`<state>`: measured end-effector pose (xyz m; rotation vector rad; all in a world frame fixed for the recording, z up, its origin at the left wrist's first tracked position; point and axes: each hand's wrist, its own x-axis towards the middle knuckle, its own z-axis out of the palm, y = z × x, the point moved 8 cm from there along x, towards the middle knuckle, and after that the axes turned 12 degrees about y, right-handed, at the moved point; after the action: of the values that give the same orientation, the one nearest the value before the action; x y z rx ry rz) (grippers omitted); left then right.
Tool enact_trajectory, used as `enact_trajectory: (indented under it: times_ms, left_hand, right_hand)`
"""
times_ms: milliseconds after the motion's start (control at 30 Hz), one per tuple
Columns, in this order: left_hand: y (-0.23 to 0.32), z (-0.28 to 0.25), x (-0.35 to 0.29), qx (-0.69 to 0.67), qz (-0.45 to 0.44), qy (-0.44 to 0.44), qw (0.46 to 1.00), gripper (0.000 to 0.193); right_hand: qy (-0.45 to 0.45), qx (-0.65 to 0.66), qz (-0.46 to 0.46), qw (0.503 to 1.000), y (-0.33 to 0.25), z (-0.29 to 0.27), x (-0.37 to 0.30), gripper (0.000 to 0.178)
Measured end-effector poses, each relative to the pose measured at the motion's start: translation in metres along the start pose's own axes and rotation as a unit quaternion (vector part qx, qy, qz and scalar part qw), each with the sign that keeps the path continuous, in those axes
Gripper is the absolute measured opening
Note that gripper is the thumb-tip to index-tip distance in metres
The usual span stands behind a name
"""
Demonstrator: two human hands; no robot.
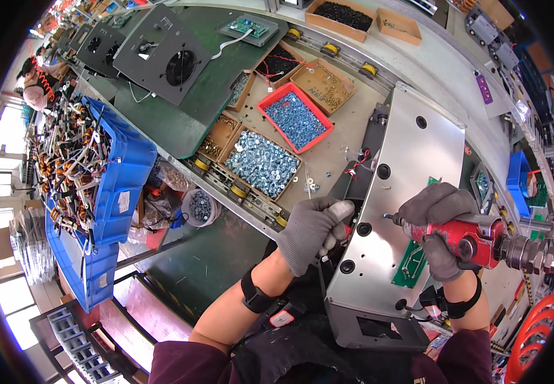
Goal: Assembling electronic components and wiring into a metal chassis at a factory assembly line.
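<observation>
Blue plastic crates (120,173) full of small wound coils with wires stood at the far left, well apart from the work. Right of them, cardboard trays of silver screws (262,163) and a red plastic tray of bluish screws (295,120) lay on the bench.

Next came the left hand (310,230) in a grey knit glove. It was closed narrow on the left edge of the long, bare metal cover plate (397,192), the thumb pressed on the top face — it held the plate steady. The plate lay on a dark chassis just in front of the person. Its long axis ran from the near end, by the body, up and slightly to the right, toward the conveyor.

Further right, the right hand (440,227), also gloved in grey, was wrapped tight around a red pneumatic screwdriver (466,237). The tool lay almost level, its long axis across the plate, and its bit pointed left at the plate's surface near a round hole; whether the bit touched I cannot tell.

To do this step well, I judged that the bit should sit square in the screw head before driving, and the left hand should keep pressing, so the plate would not shift — a tilted bit could slip and scratch the metal.
</observation>
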<state>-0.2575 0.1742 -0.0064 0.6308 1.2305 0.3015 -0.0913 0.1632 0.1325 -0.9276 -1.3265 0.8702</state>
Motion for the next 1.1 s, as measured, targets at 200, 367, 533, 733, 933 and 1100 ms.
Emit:
enact_trajectory:
  times_ms: [200, 367, 533, 733, 933, 1100]
  left_hand:
    - [-0.009, 0.009, 0.002, -0.136, 0.038, 0.007, 0.99, 0.027]
    - [-0.009, 0.026, -0.004, -0.1, -0.023, -0.058, 0.993, 0.05]
    - [-0.009, 0.036, -0.012, -0.09, -0.017, -0.045, 0.995, 0.058]
    - [-0.02, 0.044, -0.007, -0.095, -0.048, -0.059, 0.993, 0.061]
    - [-0.022, 0.045, -0.012, -0.121, -0.051, -0.08, 0.988, 0.057]
    - [-0.022, 0.045, -0.016, -0.141, -0.068, -0.044, 0.987, 0.056]
  right_hand:
    - [0.085, -0.015, 0.057, 0.995, -0.001, -0.002, 0.003, 0.036]
    - [0.143, 0.114, 0.006, 0.983, -0.037, 0.012, 0.012, 0.04]
    - [0.126, 0.124, -0.019, 0.984, -0.042, 0.017, 0.009, 0.042]
    - [0.073, 0.129, -0.034, 0.988, -0.046, 0.025, 0.006, 0.04]
    - [0.086, 0.045, -0.052, 0.994, -0.057, 0.035, -0.001, 0.042]
    - [0.013, 0.017, -0.061, 0.998, -0.06, 0.041, 0.0, 0.043]
